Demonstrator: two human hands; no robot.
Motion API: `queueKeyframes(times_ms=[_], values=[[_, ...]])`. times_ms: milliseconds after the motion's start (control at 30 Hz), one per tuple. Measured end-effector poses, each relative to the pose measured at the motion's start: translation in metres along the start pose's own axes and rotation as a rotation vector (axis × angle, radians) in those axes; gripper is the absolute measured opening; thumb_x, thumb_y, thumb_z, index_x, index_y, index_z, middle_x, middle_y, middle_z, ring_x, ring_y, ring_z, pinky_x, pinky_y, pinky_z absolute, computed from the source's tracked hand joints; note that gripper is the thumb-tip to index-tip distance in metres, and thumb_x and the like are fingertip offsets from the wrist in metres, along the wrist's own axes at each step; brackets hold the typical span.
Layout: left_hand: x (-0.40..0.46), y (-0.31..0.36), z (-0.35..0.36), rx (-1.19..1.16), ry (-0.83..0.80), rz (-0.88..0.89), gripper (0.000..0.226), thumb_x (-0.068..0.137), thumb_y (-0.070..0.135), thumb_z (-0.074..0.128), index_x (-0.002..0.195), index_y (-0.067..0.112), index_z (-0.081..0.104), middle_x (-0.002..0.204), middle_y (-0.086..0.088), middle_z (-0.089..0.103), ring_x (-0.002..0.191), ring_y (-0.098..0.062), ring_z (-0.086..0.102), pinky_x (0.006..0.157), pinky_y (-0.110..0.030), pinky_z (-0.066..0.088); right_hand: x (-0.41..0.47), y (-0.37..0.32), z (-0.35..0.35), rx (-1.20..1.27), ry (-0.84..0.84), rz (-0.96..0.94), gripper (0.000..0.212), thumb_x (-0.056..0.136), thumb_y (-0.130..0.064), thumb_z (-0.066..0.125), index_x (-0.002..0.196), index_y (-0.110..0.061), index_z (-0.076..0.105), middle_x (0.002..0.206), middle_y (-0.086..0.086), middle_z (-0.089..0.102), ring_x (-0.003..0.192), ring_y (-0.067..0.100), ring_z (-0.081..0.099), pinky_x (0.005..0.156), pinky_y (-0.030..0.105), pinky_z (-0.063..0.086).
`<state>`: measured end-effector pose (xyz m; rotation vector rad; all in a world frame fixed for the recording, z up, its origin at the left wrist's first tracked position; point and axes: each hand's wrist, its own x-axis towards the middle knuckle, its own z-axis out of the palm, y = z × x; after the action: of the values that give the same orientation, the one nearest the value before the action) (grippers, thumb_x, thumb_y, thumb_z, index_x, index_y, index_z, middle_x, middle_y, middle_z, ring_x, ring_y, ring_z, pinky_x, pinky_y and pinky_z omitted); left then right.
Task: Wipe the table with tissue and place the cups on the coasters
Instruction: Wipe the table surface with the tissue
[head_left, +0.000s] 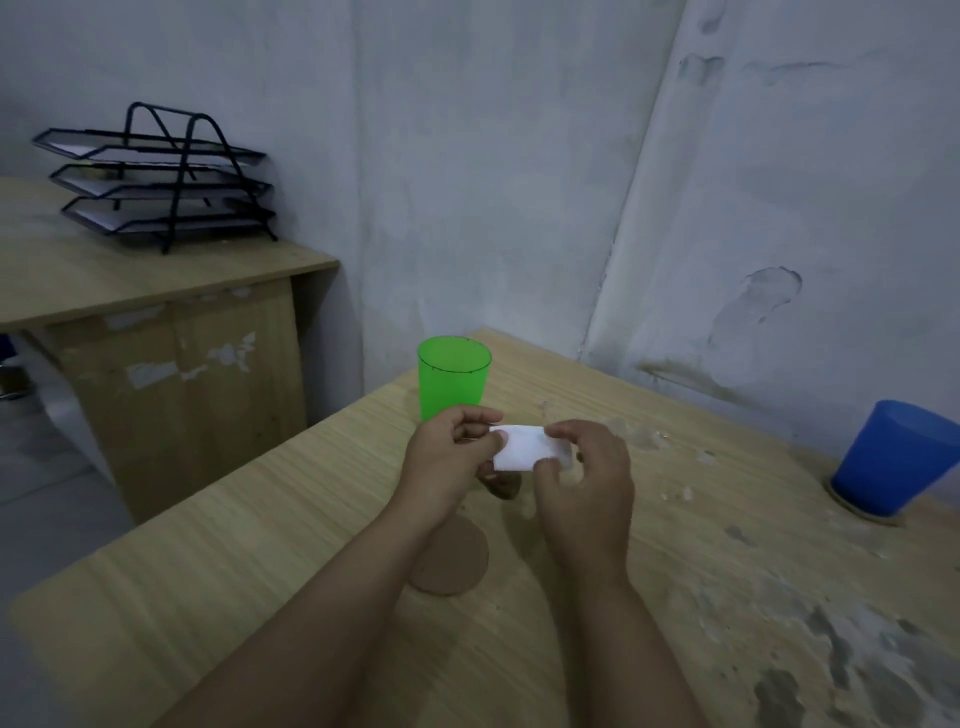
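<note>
— Which step is this?
— Bare coaster (451, 564) nearest. Above it, left hand (451, 457) and right hand (584, 470) each pinch the folded tissue (524, 448); wiping the worktop (234, 587) looks next.
— Cups?
— Green cup (453, 376) off its coaster; blue cup (898, 457) already seated.

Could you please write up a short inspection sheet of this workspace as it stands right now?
Surface: wooden table, with pale smears and grey worn patches on its right side.
Job's things: folded white tissue held above the table; green cup standing directly on the table; blue cup standing on a coaster; second coaster bare, partly hidden by the left forearm.
Clutter: nothing seen.
Hands: left hand and right hand each pinch one end of the tissue.
Cables: nothing seen.
Surroundings: second desk bearing a black three-tier paper tray; stained, peeling wall.
</note>
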<state>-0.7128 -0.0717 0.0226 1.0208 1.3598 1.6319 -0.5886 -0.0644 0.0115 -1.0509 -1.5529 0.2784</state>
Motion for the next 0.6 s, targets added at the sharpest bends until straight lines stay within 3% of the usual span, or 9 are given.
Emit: queueKeyframes(times_ms=[67,200,333,433,533,600], values=[[-0.001,0.001,0.001,-0.096,0.019,-0.06,0.019,0.084,-0.007,0.061,0.101,0.0,0.063,0.081,-0.011,0.062,0.077,-0.023,0.062,0.075,-0.038,0.056,-0.004,-0.003,0.001,-0.053,-0.098,-0.133,0.036,0.059,-0.001,0.057,0.093,-0.009,0.065,0.097,0.004,0.063,0.095,0.019,0.053,0.089,0.023,0.04],[-0.004,0.005,0.0,-0.353,0.001,-0.202,0.015,0.086,-0.007,0.059,0.099,0.0,0.061,0.084,-0.014,0.066,0.068,-0.015,0.064,0.056,-0.019,0.056,-0.006,-0.002,0.003,-0.174,-0.221,-0.22,0.038,0.067,0.002,0.068,0.102,-0.01,0.068,0.111,0.005,0.067,0.113,0.028,0.053,0.102,0.038,0.04],[-0.013,0.013,0.0,-0.43,-0.062,-0.281,0.011,0.088,-0.005,0.056,0.099,-0.002,0.059,0.08,-0.013,0.064,0.061,-0.013,0.065,0.055,-0.018,0.055,-0.002,-0.002,0.0,-0.078,-0.144,-0.193,0.032,0.069,0.011,0.061,0.096,-0.003,0.072,0.103,0.012,0.07,0.103,0.025,0.059,0.095,0.019,0.034],[-0.026,0.014,-0.002,-0.08,-0.03,-0.203,0.008,0.092,0.007,0.055,0.093,0.005,0.063,0.076,-0.006,0.065,0.061,-0.012,0.063,0.06,-0.023,0.051,0.003,0.001,-0.004,-0.095,-0.091,-0.128,0.03,0.068,0.014,0.065,0.091,-0.004,0.073,0.094,0.011,0.072,0.09,0.025,0.064,0.083,0.019,0.038],[-0.047,0.003,-0.015,0.647,-0.005,0.135,0.02,0.09,0.024,0.058,0.108,0.019,0.065,0.098,0.005,0.065,0.091,-0.012,0.061,0.078,-0.021,0.043,0.011,0.008,-0.006,-0.241,-0.063,-0.033,0.026,0.069,0.009,0.065,0.087,-0.008,0.075,0.084,0.011,0.073,0.082,0.032,0.063,0.074,0.029,0.038],[-0.064,-0.012,-0.021,1.009,-0.021,0.361,0.035,0.09,0.04,0.05,0.12,0.024,0.06,0.121,0.006,0.061,0.113,-0.012,0.053,0.095,-0.022,0.034,0.016,0.01,-0.004,-0.36,-0.143,0.088,0.027,0.076,0.002,0.058,0.092,-0.012,0.075,0.086,0.014,0.072,0.09,0.033,0.06,0.075,0.033,0.043]])
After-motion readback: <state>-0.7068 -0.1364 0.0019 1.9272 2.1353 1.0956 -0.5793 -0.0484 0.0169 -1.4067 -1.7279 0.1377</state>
